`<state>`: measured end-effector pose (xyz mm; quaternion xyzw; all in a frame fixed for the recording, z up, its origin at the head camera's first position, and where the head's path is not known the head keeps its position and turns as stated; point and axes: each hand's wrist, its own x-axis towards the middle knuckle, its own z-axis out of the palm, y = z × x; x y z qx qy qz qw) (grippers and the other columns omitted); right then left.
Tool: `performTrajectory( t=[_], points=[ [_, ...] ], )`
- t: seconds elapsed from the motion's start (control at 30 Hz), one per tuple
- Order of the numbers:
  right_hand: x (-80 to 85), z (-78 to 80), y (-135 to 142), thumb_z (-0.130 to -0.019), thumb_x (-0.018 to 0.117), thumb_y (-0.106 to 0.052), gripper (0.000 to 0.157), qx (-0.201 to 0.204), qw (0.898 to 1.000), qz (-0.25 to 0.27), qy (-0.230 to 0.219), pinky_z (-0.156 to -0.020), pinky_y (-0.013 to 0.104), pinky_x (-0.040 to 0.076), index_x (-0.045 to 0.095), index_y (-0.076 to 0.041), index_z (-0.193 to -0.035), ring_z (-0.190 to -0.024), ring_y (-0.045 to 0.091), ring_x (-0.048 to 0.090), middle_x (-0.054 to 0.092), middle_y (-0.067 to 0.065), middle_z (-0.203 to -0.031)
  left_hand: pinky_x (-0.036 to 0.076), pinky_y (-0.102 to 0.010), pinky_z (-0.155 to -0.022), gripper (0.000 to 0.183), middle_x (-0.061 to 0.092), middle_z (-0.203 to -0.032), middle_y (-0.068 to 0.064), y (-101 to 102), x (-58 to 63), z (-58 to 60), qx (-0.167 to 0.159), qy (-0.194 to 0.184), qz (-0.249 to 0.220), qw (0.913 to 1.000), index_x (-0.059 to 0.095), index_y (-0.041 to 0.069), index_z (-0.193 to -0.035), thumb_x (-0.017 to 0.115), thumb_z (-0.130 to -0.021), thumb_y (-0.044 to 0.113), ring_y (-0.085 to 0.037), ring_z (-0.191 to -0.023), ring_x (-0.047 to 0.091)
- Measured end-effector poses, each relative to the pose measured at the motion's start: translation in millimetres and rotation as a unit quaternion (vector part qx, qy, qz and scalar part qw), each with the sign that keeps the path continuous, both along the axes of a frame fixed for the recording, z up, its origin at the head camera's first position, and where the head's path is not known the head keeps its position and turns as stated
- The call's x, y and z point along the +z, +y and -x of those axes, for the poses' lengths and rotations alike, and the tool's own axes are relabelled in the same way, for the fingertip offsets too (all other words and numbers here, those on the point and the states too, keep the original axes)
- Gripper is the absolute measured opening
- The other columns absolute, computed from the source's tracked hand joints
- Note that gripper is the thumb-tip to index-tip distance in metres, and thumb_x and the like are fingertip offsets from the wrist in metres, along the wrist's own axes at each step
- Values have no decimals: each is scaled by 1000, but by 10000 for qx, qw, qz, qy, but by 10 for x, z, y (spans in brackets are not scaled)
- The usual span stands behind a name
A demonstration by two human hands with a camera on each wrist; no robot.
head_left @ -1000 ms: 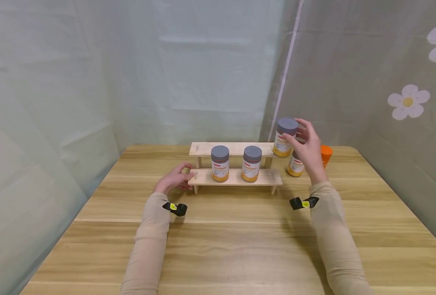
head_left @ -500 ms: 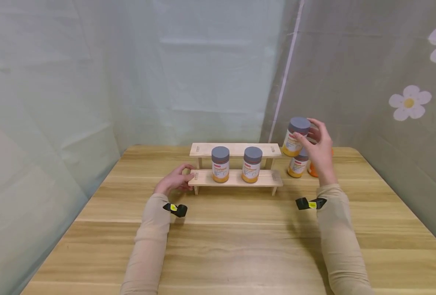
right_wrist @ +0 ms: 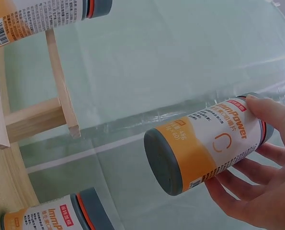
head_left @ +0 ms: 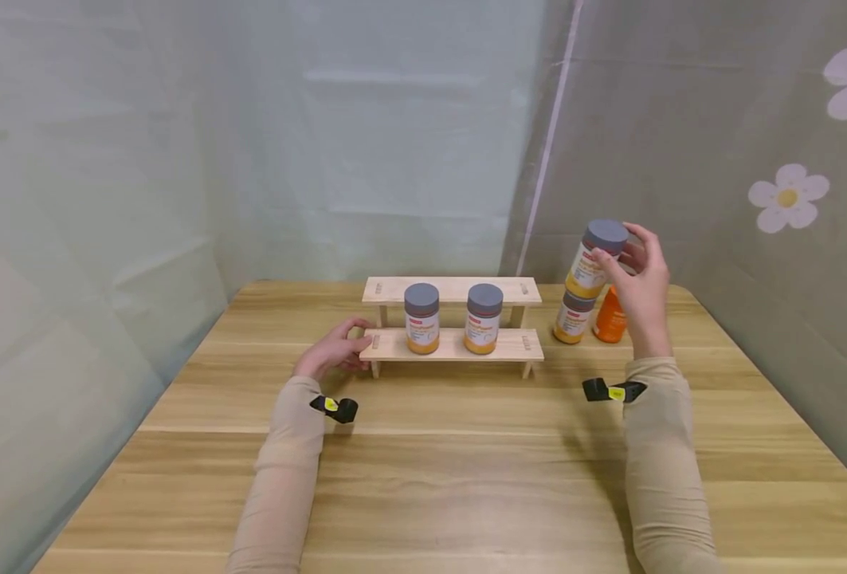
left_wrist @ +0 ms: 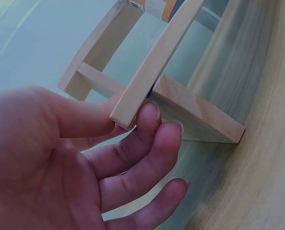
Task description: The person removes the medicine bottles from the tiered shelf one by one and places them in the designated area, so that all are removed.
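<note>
Head: rack (head_left: 452,343) on table (head_left: 452,478), flowered sheeting (head_left: 667,143)

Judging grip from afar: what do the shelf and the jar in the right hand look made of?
Shelf: pale, bare-looking wood, matte; grain shows on its leg. Jar: probably plastic, possibly glass, given its smooth dark base; printed label, paper or film. Lid: matte grey, likely plastic.

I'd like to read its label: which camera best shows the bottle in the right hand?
The right wrist view: the ImmPower bottle appears large, its printed name legible. The head view shows it smaller, partly covered by the right hand; the left wrist view doesn't show it.
</note>
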<state>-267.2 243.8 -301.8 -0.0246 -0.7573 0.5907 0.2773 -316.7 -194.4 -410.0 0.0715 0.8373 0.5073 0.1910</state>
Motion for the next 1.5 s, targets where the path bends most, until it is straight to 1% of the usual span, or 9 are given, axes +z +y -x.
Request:
performTrajectory(
  t=[0.13,0.2,0.37,0.5,0.73,0.93,1.1,1.37,1.5],
  points=[
    [11,7,21,-89,69,-32,55,8,10000,17,-77,-100,35,42,45,-33,-139,-112,11,51,55,7,-136,54,-33,-69,44,65,-81,-9,-7,-6,-7,-14,1,-56,10000,30,5,-141,45,-103,20,-11,-65,64],
    [13,10,39,-90,69,-31,55,-21,10000,44,-82,-100,34,42,45,-32,-139,-111,10,51,55,6,-136,54,-33,-70,43,65,-83,-10,-8,-11,-9,0,6,-30,10000,30,5,-141,45,-103,21,-11,-65,63],
    [10,15,124,-88,71,-24,54,-219,9993,286,130,-89,25,42,48,-28,-137,-104,9,52,60,-3,-121,55,-35,-73,42,64,-91,-13,-6,-20,-19,54,19,40,10000,32,8,-140,45,-103,23,-13,-68,63],
    [9,2,213,-87,72,-21,52,-405,9976,470,293,-86,23,41,51,-27,-134,-100,8,53,60,-9,-113,55,-34,-73,42,64,-91,-13,-4,-29,-24,84,31,-21,10000,32,7,-140,46,-103,22,-12,-67,63],
    [9,11,333,-87,73,-22,51,-601,9960,634,170,-89,25,38,52,-29,-134,-101,8,50,60,-5,-119,55,-33,-72,43,64,-87,-11,-13,-2,-15,61,99,-54,9999,31,6,-141,45,-103,21,-11,-66,63],
    [-46,38,407,-87,72,-23,52,-666,9958,627,45,-91,25,37,51,-30,-134,-101,8,49,60,-4,-121,56,-34,-72,43,64,-91,-13,2,-17,-3,44,102,-90,9999,32,5,-140,46,-103,21,-11,-66,63],
    [-67,13,509,-85,75,-22,52,-865,9929,804,113,-88,25,36,54,-30,-132,-97,6,50,61,-8,-115,55,-33,-72,42,64,-94,-15,22,-17,-9,78,90,-40,9999,33,6,-140,46,-103,21,-12,-67,63],
    [-84,-65,687,-82,78,-19,53,-1037,9847,1362,321,-88,24,35,55,-28,-130,-94,7,49,61,-11,-106,54,-31,-72,43,63,-98,-15,18,-16,-10,88,40,-43,9999,32,7,-141,46,-103,22,-11,-68,62],
    [-129,-66,791,-81,78,-16,54,-1202,9809,1473,401,-85,23,36,56,-26,-129,-91,6,50,61,-11,-102,54,-32,-72,44,64,-95,-12,-2,-16,-17,44,39,-60,10000,31,6,-141,46,-103,23,-11,-69,62]
  ],
)
